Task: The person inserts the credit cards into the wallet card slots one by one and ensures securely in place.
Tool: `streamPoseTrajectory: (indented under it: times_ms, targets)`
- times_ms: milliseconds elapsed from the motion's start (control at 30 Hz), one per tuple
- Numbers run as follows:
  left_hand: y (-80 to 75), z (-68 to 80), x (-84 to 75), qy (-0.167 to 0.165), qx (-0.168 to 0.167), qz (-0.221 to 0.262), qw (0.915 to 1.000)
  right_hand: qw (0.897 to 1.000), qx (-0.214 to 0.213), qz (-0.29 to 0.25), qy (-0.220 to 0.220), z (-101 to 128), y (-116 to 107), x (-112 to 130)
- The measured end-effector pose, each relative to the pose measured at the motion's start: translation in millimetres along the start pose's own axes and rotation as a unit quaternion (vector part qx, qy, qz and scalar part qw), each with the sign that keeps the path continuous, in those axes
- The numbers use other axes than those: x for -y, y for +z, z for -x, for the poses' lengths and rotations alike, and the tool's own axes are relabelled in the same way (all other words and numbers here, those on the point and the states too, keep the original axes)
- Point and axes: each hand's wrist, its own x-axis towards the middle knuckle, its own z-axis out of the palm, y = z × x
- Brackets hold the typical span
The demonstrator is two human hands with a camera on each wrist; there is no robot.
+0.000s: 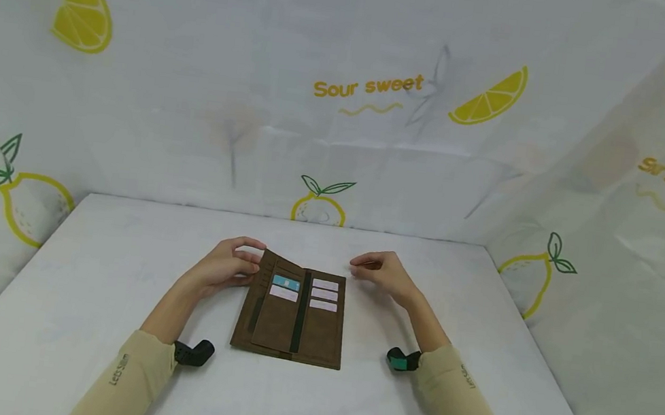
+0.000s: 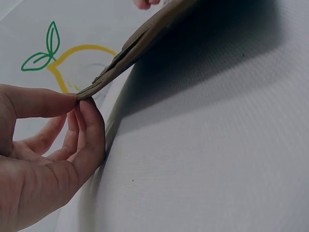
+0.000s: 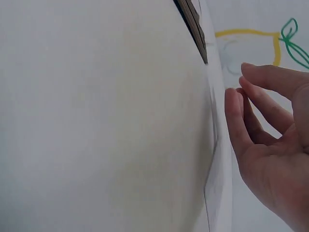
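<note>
A long brown wallet (image 1: pixel 295 316) lies open on the white table (image 1: pixel 103 277), with a blue card (image 1: pixel 285 282) and several white cards (image 1: pixel 324 294) in its slots. My left hand (image 1: pixel 236 265) pinches the far corner of the left flap, which is raised off the table. In the left wrist view the thumb and fingertips of that hand (image 2: pixel 72 104) meet on the flap's edge (image 2: pixel 140 41). My right hand (image 1: pixel 377 271) hovers just beside the wallet's far right corner, fingers loosely curled and holding nothing. The right wrist view shows this hand (image 3: pixel 241 92) apart from the wallet's edge (image 3: pixel 193 24).
White cloth walls printed with lemons (image 1: pixel 492 99) close in the table at the back and on both sides. Bare table surface lies to the left, right and front of the wallet. Small wrist cameras (image 1: pixel 195 353) (image 1: pixel 401 360) sit at my sleeve cuffs.
</note>
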Motion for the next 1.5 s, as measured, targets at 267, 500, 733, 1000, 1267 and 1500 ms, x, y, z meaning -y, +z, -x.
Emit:
streamPoseTrajectory:
  times_ms: [267, 500, 733, 1000, 1267, 1500]
  targets:
    - [-0.4, -0.8, -0.5, 0.002, 0.003, -0.009, 1.0, 0.997, -0.067, 0.026, 0.018, 7.5, -24.7, -15.3]
    - [-0.3, -1.0, 1.3, -0.002, 0.001, -0.006, 1.0, 0.989, -0.105, 0.094, 0.031, 8.7, -34.4, -27.7]
    - [0.7, -2.1, 2.4, -0.003, 0.002, -0.008, 1.0, 0.981, -0.1, 0.149, 0.069, 10.0, -36.6, -33.9]
    - [1.8, -1.2, 1.2, -0.005, -0.002, -0.005, 1.0, 0.979, -0.097, 0.172, 0.056, 8.3, -34.2, -32.3]
    - [0.8, -0.3, 0.8, -0.005, 0.002, -0.002, 1.0, 0.985, -0.095, 0.131, 0.061, 9.1, -37.3, -31.9]
    - [0.5, -0.6, 1.1, -0.004, 0.005, 0.0, 1.0, 0.995, -0.085, 0.041, 0.045, 8.7, -37.1, -30.2]
